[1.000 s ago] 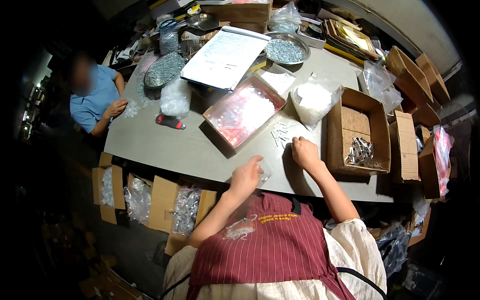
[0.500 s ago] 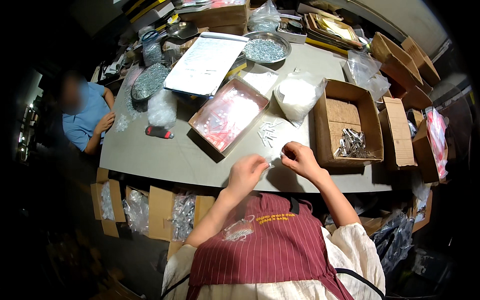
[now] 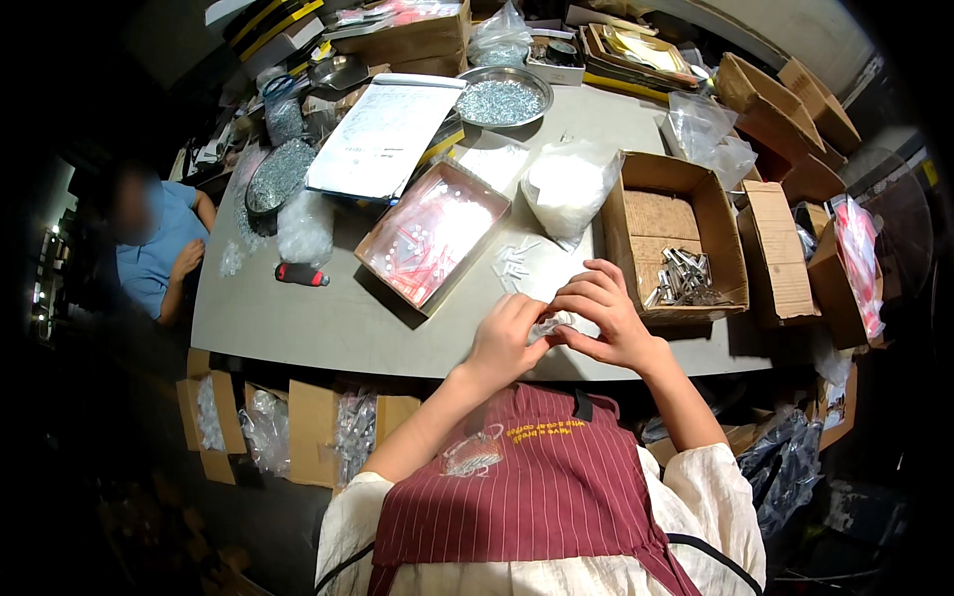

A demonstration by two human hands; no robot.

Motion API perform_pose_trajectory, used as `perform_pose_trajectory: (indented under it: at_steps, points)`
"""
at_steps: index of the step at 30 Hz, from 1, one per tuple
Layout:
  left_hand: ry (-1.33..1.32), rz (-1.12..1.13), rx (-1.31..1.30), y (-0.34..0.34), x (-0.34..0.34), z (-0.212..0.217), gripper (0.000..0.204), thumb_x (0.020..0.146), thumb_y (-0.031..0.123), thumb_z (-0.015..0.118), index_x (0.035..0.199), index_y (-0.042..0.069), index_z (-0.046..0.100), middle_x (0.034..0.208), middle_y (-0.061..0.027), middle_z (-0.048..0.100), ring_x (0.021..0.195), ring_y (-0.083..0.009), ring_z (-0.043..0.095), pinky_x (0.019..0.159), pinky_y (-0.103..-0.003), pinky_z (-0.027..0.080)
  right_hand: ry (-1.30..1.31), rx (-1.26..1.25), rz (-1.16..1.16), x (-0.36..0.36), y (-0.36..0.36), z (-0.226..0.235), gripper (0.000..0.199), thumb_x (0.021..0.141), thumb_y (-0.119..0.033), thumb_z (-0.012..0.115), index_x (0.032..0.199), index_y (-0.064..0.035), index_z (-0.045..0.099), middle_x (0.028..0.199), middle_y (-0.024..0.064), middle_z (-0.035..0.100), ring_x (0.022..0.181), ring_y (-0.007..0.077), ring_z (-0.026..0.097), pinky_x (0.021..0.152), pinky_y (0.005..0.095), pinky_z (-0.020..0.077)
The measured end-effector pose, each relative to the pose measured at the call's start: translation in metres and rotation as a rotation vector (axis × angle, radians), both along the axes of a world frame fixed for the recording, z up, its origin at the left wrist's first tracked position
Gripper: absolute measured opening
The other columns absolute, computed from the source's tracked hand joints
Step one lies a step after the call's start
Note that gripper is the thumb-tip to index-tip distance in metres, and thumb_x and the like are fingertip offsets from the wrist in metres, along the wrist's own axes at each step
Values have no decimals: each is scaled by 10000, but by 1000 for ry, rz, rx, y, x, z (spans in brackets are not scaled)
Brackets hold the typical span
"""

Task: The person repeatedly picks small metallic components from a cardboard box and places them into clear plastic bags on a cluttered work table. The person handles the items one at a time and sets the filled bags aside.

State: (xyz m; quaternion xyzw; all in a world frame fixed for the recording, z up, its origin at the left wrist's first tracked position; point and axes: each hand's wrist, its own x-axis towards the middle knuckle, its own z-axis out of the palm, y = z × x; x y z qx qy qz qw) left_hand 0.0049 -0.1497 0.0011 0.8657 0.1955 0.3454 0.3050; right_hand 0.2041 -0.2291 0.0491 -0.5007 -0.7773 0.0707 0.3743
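Far off to the left of my left hand, a red-handled tool lies on the grey table, and closer, up and left of the fingers, sits the shallow tray of pink and white pieces. Both my hands pinch a small clear packet between them at the table's near edge; it lies crosswise, fingers closed on either end. My right hand grips from the right. Just beyond it, the open cardboard box of metal parts.
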Motion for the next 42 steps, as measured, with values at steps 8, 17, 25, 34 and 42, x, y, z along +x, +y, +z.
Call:
perform_pose_trajectory:
  at_steps: [8,17,25,34,42]
  points:
    - [-10,-41,0,1,19,3,428,747,74,789,1133,7,618,1026,-142,642,972,-369,607,869,-460,485,-90,-305,1,13,-21,-16,484,664,-157,674,1140,-156,761,1298,55,664,1452,342,383,1241,626,49]
    - [171,-60,-81,11,36,-33,356,739,95,767,1051,53,601,1009,-140,651,968,-381,592,870,-465,446,39,-391,104,33,-14,6,368,795,-213,650,1145,-148,745,1231,64,689,1282,258,565,1228,619,102]
    - [211,57,-214,19,53,-45,239,794,87,794,950,77,613,832,-77,671,842,-292,652,846,-401,468,-380,-759,-522,198,-13,-72,235,819,-177,699,985,-11,711,960,237,704,922,394,707,802,472,572]
    - [252,137,-401,22,59,-49,226,828,103,785,976,70,618,849,-82,683,859,-295,657,815,-404,492,-208,-500,-571,215,-1,-80,227,839,-207,698,1002,-50,711,842,185,709,857,407,702,756,504,561]
    - [282,182,-427,27,55,-53,212,846,104,779,980,64,620,869,-86,696,857,-283,661,809,-399,496,-361,-807,-567,224,-8,-94,208,836,-206,697,933,-22,687,904,214,713,903,413,693,791,498,554]
